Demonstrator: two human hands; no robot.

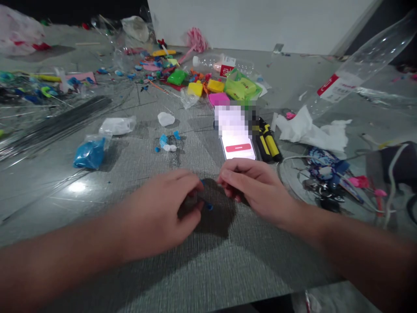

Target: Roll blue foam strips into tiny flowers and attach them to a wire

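Observation:
Both my hands meet low over the grey table, just in front of a lit phone. My left hand is curled, fingers pinched round a small blue piece whose tip shows between thumb and fingers. My right hand is also curled, its fingertips pressed together next to the left hand's. What those fingertips hold is hidden. A dark shadow lies on the table under both hands.
Blue and white clay bits lie beyond the hands. A blue bag, thin metal wires, colourful clay blocks, yellow-black markers, crumpled tissue, clear plastic bottles and a cable tangle crowd the table.

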